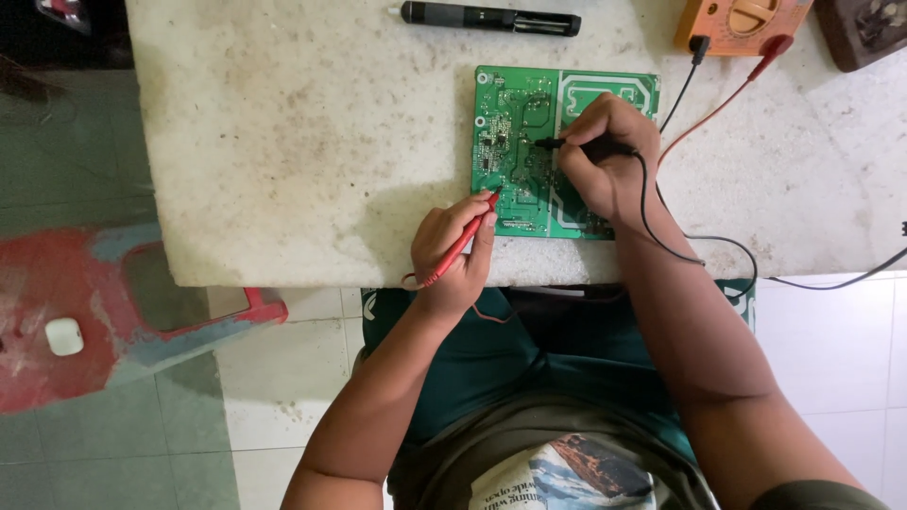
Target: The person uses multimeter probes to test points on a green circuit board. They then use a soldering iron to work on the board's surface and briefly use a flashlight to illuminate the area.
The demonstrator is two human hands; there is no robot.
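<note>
Both hands are down on the green circuit board (515,142), which lies flat near the front edge of the pale, stained table (283,142). Left hand (453,250) is curled shut round a red probe (463,241), pen-style, and the tip touches the board's lower left area. Right hand (609,156) sits on top of the board's right half, fingers closed on a black probe (576,145) that points left, its tip on the middle of the board. A black lead (661,241) loops from that hand down past the wrist and off the table edge. A red lead (718,104) and another black one run up to an orange meter (742,21) at the table's far right corner; only its lower part is in view. Beside it, a dark brown box (864,28), cut off by the frame. A black pen-shaped tool (487,18) lies along the far edge, well apart from the board. Off to the left on the tiled floor (283,397), a red plastic stool (113,312) with a small white block (63,336) on it.
</note>
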